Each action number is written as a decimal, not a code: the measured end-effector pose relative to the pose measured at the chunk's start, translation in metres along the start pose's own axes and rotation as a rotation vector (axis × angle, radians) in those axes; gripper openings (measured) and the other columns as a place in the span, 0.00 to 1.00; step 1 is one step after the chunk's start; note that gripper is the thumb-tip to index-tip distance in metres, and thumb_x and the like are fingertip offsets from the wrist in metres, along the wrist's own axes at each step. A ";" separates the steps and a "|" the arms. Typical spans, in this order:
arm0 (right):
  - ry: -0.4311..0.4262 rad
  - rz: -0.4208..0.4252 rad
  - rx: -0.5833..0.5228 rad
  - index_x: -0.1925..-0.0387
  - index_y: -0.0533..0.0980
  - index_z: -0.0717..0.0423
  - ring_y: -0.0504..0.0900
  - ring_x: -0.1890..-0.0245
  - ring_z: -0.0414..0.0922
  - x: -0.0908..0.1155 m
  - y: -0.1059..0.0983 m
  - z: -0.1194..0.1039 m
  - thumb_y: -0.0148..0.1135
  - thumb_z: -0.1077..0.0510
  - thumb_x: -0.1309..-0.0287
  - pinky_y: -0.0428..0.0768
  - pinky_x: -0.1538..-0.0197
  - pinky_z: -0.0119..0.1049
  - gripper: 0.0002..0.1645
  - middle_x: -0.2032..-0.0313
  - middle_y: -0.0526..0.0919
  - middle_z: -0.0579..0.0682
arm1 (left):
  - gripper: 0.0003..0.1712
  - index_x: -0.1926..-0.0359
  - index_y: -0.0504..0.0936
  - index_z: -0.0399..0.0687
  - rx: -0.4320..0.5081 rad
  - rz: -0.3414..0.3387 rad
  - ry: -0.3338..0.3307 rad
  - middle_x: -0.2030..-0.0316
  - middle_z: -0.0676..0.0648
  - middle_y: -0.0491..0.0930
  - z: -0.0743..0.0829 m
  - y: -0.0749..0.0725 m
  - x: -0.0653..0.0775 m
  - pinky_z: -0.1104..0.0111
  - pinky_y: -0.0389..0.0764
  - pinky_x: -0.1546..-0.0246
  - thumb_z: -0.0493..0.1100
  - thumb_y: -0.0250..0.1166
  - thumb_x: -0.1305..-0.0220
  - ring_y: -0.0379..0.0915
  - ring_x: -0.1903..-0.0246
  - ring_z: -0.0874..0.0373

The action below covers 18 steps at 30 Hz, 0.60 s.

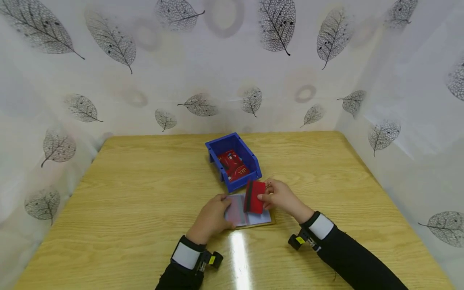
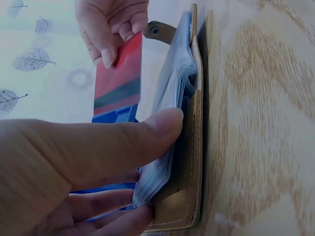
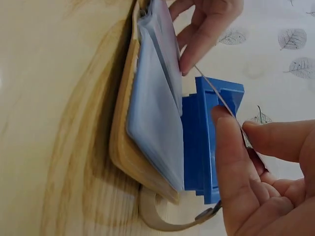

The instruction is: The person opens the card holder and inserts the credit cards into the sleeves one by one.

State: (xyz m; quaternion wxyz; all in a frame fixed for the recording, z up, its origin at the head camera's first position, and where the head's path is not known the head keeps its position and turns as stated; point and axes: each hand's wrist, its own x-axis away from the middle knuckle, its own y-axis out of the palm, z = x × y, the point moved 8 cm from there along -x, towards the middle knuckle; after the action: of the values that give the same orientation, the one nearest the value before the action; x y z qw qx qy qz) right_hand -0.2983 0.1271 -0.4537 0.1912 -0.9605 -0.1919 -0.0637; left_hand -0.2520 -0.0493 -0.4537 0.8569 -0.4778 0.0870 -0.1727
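An opened card holder (image 1: 260, 218) with clear plastic sleeves (image 3: 155, 105) and a tan cover (image 2: 182, 206) lies on the table. My left hand (image 1: 212, 215) grips its left side, the thumb over the sleeves and the fingers round their far edge. Between thumb and fingers, my right hand (image 1: 282, 197) pinches a red card (image 1: 256, 199) by its right edge. The card has a dark stripe along it and is held tilted above the right-hand sleeves. In the right wrist view the card shows nearly edge-on.
Just behind the card holder stands a blue plastic bin (image 1: 238, 185) with red cards (image 1: 232, 163) in it, one lettered VIP. A strap (image 3: 165, 221) with a snap sticks out from the holder's cover. Leaf-patterned white sheeting (image 1: 217, 68) encloses the wooden table (image 1: 145, 181).
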 end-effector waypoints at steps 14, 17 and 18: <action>-0.022 0.065 0.244 0.61 0.70 0.70 0.81 0.85 0.45 0.001 0.008 -0.009 0.63 0.71 0.46 0.81 0.79 0.38 0.12 0.81 0.78 0.51 | 0.42 0.43 0.77 0.31 0.001 0.004 -0.017 0.40 0.32 0.71 -0.001 -0.001 0.001 0.53 0.71 0.42 0.44 0.81 0.59 0.70 0.42 0.40; -0.011 0.055 0.279 0.51 0.70 0.73 0.80 0.85 0.45 0.001 0.012 -0.009 0.64 0.70 0.45 0.81 0.79 0.37 0.21 0.82 0.78 0.49 | 0.42 0.43 0.78 0.31 0.002 0.009 -0.016 0.40 0.32 0.71 -0.002 0.000 0.001 0.53 0.71 0.42 0.44 0.81 0.60 0.70 0.42 0.39; -0.001 0.055 0.286 0.47 0.70 0.73 0.80 0.85 0.44 0.000 0.013 -0.008 0.64 0.70 0.46 0.80 0.79 0.37 0.24 0.83 0.78 0.49 | 0.42 0.43 0.78 0.31 0.005 0.010 -0.016 0.40 0.32 0.71 -0.002 0.000 0.001 0.52 0.71 0.42 0.44 0.81 0.60 0.70 0.42 0.39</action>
State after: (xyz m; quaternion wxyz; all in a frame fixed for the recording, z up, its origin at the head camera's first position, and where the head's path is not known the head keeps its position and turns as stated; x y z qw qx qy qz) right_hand -0.2933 0.1133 -0.4507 0.3278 -0.9283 -0.1728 -0.0302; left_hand -0.2516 -0.0511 -0.4544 0.8596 -0.4766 0.0820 -0.1649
